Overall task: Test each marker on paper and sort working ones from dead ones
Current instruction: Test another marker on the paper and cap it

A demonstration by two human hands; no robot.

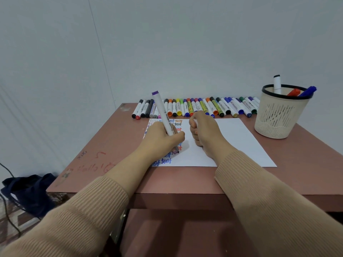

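Observation:
My left hand grips a white marker with a purple end, held upright with its tip down on the white paper. The paper's left side is covered with the word "test" in several colours. My right hand rests on the paper as a fist; a bit of white shows between its fingers, and I cannot tell what it is. A long row of capped markers lies along the table's far edge.
A beige mesh cup with a black rim stands at the far right holding a white, a red and a blue marker. The brown table bears old scribbles on its left side. A dark bag lies on the floor at left.

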